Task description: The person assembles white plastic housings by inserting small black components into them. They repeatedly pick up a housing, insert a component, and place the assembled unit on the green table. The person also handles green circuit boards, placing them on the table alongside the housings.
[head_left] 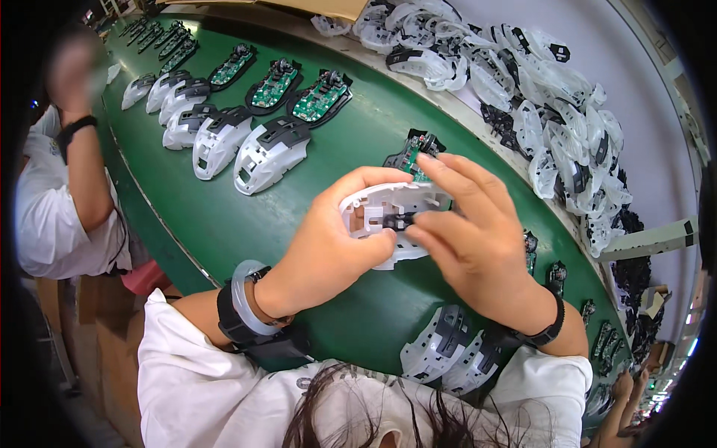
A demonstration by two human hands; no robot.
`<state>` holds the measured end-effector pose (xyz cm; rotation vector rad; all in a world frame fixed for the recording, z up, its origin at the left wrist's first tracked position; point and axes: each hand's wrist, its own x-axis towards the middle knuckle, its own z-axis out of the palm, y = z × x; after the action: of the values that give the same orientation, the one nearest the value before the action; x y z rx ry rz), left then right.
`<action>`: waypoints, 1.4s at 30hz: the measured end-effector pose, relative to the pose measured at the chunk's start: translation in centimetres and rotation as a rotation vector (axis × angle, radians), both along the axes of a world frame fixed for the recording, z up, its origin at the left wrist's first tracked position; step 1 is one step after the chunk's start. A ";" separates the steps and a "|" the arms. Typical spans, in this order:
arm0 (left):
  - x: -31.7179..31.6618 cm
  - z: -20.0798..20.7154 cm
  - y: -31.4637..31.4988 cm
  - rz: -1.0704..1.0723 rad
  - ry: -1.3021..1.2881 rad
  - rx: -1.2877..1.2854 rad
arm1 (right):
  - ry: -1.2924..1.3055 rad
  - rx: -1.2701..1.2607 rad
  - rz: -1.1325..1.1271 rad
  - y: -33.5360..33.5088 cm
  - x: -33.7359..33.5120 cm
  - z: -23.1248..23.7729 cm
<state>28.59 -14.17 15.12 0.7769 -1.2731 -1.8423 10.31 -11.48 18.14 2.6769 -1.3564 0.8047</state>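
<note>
Head view: over the green bench (358,142), the left grip (321,235) held a white mouse shell (396,198), light and stiff, I judged, best held by its rim; the right grip (478,239) pinched its black insert (397,221).

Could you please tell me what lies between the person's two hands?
The head view shows a white shell and small black part between the left hand and right hand.

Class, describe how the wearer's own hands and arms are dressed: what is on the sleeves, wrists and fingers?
Both sleeves are short, loose and white. Above the bare left hand sit a wide black band and a pale, translucent ring. Above the bare right hand is a narrower black strap. No gloves are worn.
</note>
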 end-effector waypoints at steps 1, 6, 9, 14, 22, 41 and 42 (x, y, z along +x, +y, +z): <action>-0.1 -0.1 -0.1 -0.005 -0.021 -0.019 | 0.017 0.001 -0.006 0.2 0.3 -0.2; 0.9 -0.5 -0.5 -0.016 -0.101 0.004 | 0.058 0.129 0.015 0.5 0.1 0.1; 1.2 -0.2 -0.9 -0.014 -0.100 -0.024 | -0.036 0.105 0.012 1.3 -0.5 0.2; 1.1 -0.4 -0.8 -0.033 -0.045 -0.091 | 0.142 -0.126 0.188 0.0 0.2 -0.5; 2.0 0.4 -0.7 -0.130 -0.232 -0.072 | 0.350 -0.157 0.006 1.8 2.4 -0.8; 6.5 1.4 -1.7 0.028 -1.020 -1.134 | 0.552 0.156 -0.497 -12.3 -15.8 -5.7; 7.9 -0.3 -2.9 0.131 -1.261 -1.137 | 0.486 0.166 -0.495 -12.5 -15.3 -5.7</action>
<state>36.46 -17.10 14.86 1.2573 -2.5113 -0.0961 -4.94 -23.96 12.45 2.2428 -1.8626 -0.0064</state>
